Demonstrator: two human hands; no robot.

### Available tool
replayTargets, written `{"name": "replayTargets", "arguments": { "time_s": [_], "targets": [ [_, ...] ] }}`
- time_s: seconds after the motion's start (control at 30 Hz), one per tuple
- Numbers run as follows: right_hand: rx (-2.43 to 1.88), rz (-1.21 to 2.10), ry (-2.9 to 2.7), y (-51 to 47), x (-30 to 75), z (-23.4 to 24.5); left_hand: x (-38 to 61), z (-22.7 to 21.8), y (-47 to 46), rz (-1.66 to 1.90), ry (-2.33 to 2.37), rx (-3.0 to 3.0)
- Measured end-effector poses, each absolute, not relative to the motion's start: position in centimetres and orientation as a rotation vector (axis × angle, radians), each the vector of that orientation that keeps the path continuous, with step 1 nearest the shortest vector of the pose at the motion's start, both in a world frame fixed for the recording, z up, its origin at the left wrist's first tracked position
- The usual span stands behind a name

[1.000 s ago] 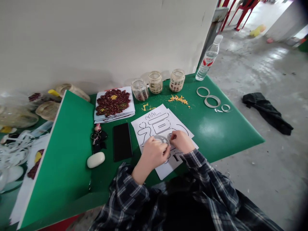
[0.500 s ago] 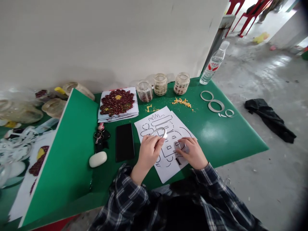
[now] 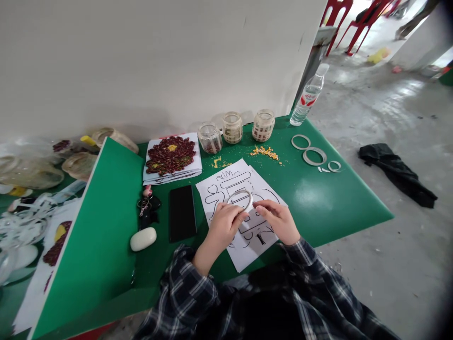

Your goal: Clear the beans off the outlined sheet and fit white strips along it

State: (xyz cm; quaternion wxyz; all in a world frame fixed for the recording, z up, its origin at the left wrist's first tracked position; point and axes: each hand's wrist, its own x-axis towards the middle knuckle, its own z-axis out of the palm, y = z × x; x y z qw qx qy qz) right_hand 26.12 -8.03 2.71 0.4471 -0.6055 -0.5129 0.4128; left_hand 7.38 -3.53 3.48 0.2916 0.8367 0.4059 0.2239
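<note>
My left hand [image 3: 228,224] is closed on a narrow, whitish roll of tape [image 3: 244,192], held tilted above the paper. Close to the roll's right edge, my right hand [image 3: 279,219] has thumb and forefinger drawn together in a pinch; whatever is between the fingertips is too small to make out. Beneath both hands lie white sheets of paper [image 3: 226,182] printed with black line drawings, partly covered by the hands.
Left of the paper are a black phone [image 3: 182,212], a white oval case [image 3: 143,239] and keys [image 3: 144,204]. Behind stand glass jars [image 3: 232,127], corn kernels [image 3: 265,152] and a bean picture [image 3: 171,156]. Tape rolls [image 3: 314,156] and a water bottle [image 3: 307,101] are at right; a green divider [image 3: 81,236] rises left.
My left hand has brought the roll slightly right and lower. My right hand has moved left toward it, and its thumb and forefinger have come together. The view has shifted slightly.
</note>
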Motion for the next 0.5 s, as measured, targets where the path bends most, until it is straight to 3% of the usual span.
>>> {"name": "replayTargets", "arguments": {
  "time_s": [0.27,0.5],
  "targets": [
    [-1.486,1.097,-1.219,-7.8,26.2,2.8,7.6,3.9,-3.5,0.484,1.034,2.375],
    [-1.777,0.890,-1.379,-8.4,25.5,1.3,8.5,2.7,-4.7,0.323,1.200,2.711]
  ]
}}
